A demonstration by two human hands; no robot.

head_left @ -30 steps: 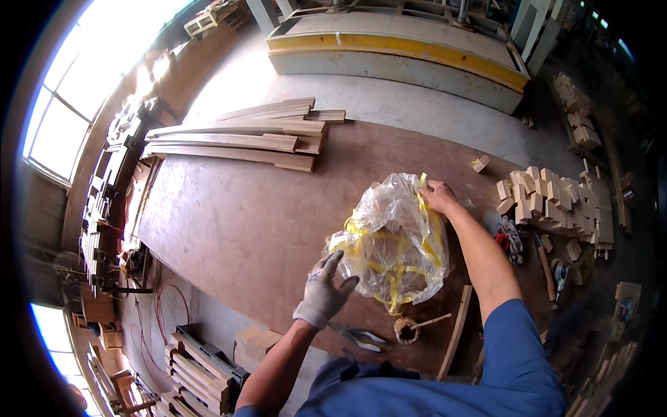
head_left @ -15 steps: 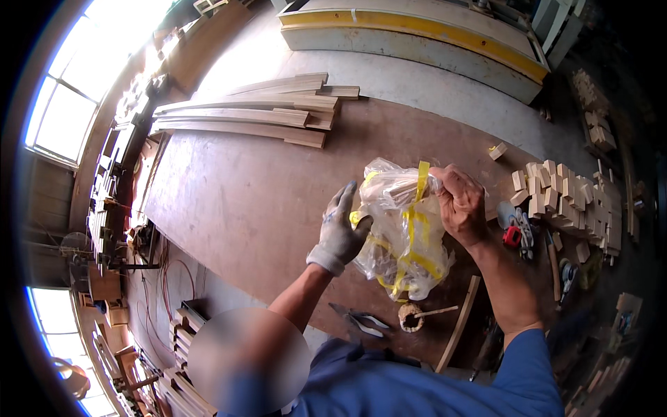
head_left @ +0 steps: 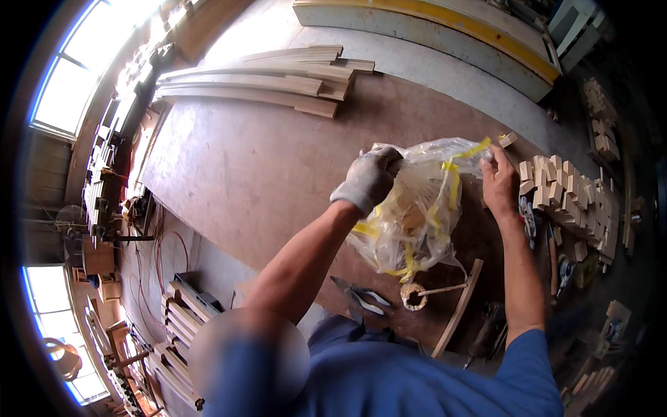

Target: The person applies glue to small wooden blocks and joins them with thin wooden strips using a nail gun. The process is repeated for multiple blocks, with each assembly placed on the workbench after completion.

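A clear plastic bag [head_left: 417,201] with strips of yellow tape stands on the brown tabletop [head_left: 264,167], its upper edge pulled wide between my hands. My left hand [head_left: 372,175], in a grey-white work glove, is closed on the bag's left edge. My bare right hand [head_left: 499,179] pinches the right edge beside a yellow strip. Something pale brown shows dimly through the plastic; I cannot make out what it is. Just below the bag lie a small round pot [head_left: 413,297] with a crusted rim and a stick in it, and a pair of pliers or snips [head_left: 361,295].
Long wooden slats [head_left: 271,87] lie at the table's far left. Many small wood blocks [head_left: 570,194] are stacked at the right, near a hammer handle [head_left: 552,260]. A wooden strip [head_left: 458,308] lies near my body. Beyond the table stands a yellow-edged machine bed [head_left: 431,35].
My left hand has moved up and right and has taken hold of the bag's edge. My right hand has moved outward to the right, and the bag's top is spread wider.
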